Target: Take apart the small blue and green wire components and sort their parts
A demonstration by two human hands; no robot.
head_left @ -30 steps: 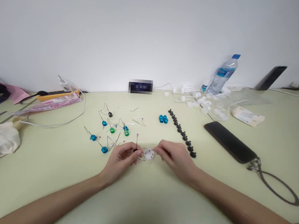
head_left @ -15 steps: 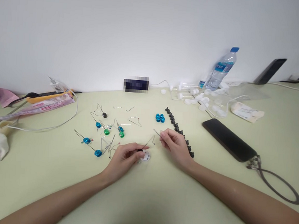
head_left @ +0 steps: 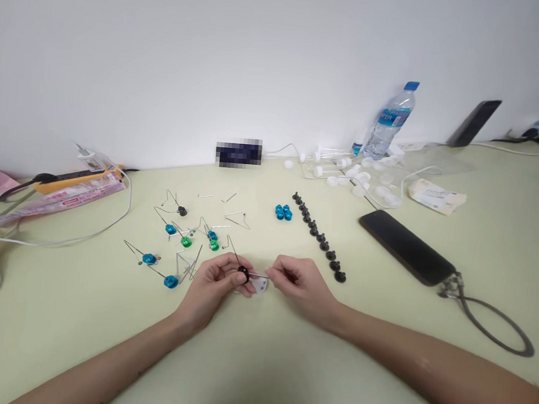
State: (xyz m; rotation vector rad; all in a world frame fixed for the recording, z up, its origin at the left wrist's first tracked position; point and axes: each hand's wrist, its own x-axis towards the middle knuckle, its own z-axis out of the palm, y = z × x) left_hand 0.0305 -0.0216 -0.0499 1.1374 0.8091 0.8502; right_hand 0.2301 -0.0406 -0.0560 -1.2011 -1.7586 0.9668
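Between the fingers of my left hand (head_left: 219, 280) is a small round black knob (head_left: 244, 275) with a bent metal wire (head_left: 234, 249) rising from it. My right hand (head_left: 302, 287) pinches a thin metal rod (head_left: 260, 275), whose far end meets or lies close beside the knob; the exact contact is too small to tell. Beneath the hands lies a clear round disc (head_left: 259, 284) with dark dots, partly covered by my left fingers. Left of my left hand are several blue knobs (head_left: 170, 281) and green knobs (head_left: 186, 241) with bent wires.
A row of black knobs (head_left: 324, 246) runs beyond my right hand, beside a cluster of blue knobs (head_left: 283, 212). A phone (head_left: 406, 247) with a strap lies at right. Farther back stand a water bottle (head_left: 391, 124) and white-capped tubes (head_left: 330, 171). A power strip (head_left: 66, 181) lies left.
My right hand has come down and left, bringing the rod to the black knob. My left hand has turned the knob, and its wire now leans left instead of right.
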